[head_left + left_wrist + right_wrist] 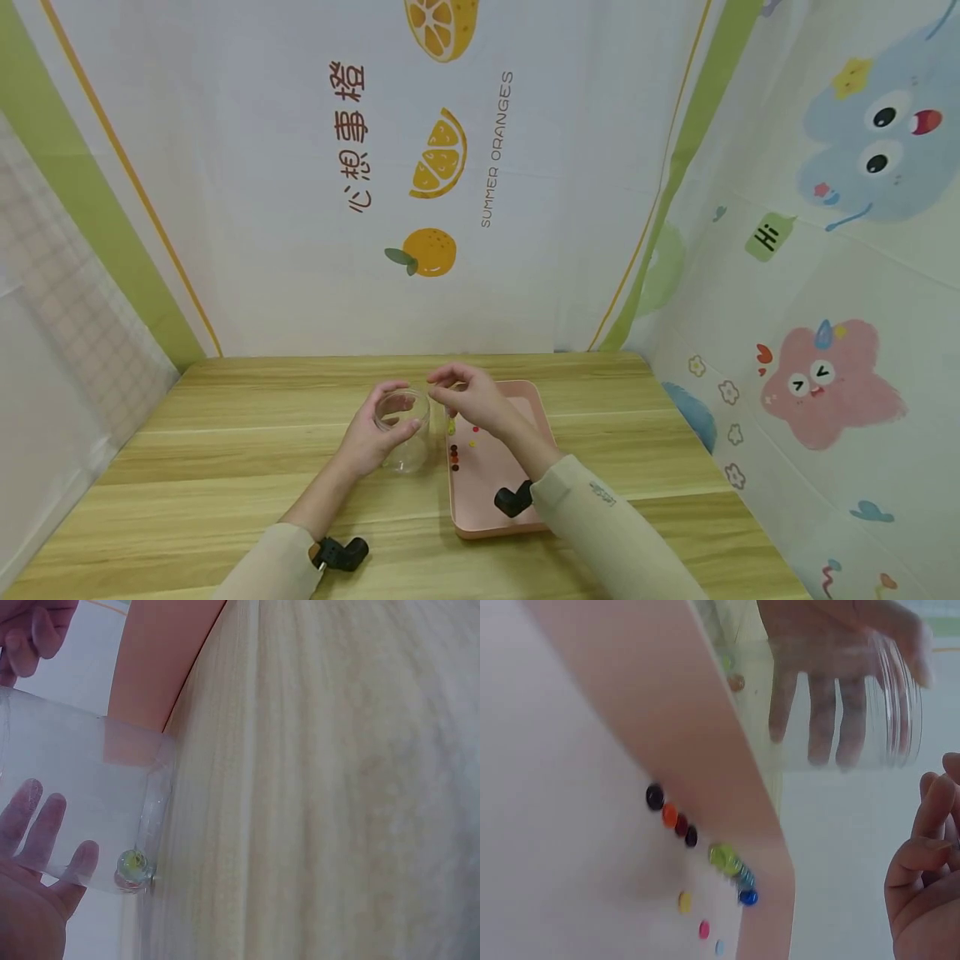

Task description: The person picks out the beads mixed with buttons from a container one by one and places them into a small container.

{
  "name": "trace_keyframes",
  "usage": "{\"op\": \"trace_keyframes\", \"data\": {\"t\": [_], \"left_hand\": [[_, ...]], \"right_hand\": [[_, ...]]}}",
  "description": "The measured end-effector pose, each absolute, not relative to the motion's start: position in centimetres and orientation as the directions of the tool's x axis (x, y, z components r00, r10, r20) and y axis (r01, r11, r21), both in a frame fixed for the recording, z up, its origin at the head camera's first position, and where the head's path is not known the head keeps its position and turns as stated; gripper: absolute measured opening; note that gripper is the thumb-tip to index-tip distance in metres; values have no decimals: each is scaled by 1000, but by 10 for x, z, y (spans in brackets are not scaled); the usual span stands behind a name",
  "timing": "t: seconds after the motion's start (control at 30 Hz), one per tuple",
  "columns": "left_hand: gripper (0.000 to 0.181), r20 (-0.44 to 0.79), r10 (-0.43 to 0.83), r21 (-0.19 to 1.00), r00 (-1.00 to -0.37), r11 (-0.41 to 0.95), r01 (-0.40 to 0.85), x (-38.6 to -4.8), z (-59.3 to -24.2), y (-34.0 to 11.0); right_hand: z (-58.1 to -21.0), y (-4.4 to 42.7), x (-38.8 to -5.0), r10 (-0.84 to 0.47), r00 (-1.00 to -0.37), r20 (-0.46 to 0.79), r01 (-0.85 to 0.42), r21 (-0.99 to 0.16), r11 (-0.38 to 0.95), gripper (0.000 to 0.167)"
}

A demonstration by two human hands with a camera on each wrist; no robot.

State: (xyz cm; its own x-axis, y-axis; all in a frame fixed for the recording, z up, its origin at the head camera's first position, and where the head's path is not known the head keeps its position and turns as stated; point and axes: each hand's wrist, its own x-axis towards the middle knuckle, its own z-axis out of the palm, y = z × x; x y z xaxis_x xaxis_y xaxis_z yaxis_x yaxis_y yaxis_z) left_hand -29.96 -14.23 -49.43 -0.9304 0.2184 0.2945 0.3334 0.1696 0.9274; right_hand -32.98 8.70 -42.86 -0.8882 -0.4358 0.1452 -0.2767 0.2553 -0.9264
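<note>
My left hand (366, 437) grips a clear jar (408, 457) that stands upright on the wooden table, with its mouth uncovered. At the bottom of the jar in the left wrist view lies a glass marble (133, 862) with yellow-green inside, and something reddish shows below it. My right hand (476, 406) hovers beside the jar's rim with bent fingers, thumb and fingertips close together; whether a small thing is between them is hidden. Right of the jar is a pink tray (487, 492), under the right forearm.
Inside the tray, dark and orange round pieces (670, 815) line the near wall, by green marbles (724, 857) and a blue piece (748, 898). A yellow piece (685, 901) and a pink piece (704, 928) lie apart. A printed curtain (300, 292) hangs behind the table.
</note>
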Motion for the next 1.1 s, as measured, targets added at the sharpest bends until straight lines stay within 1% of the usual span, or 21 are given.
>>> {"op": "trace_keyframes", "data": {"t": [0.3,0.53,0.77,0.87,1.0,1.1], "left_hand": [[63,298,217,925,-929,173,337,-299,-494,-142],[62,299,218,925,-929,172,338,-299,-495,-142],[62,301,215,924,-929,176,340,-299,-494,-142],[63,298,215,925,-930,178,337,-299,-494,-142],[63,292,214,926,-932,180,331,-298,-493,-142],[64,289,213,928,-933,178,328,-298,-494,-142]], "right_hand": [[-442,109,-336,-418,-899,128,-264,-921,286,25],[-447,122,-336,-392,-915,95,-223,-930,294,43],[-454,134,-338,-339,-937,82,-206,-915,347,32],[-456,139,-340,-324,-942,85,-210,-904,372,33],[-459,145,-343,-314,-945,90,-211,-902,376,30],[-462,150,-345,-324,-941,99,-215,-913,347,28]]}}
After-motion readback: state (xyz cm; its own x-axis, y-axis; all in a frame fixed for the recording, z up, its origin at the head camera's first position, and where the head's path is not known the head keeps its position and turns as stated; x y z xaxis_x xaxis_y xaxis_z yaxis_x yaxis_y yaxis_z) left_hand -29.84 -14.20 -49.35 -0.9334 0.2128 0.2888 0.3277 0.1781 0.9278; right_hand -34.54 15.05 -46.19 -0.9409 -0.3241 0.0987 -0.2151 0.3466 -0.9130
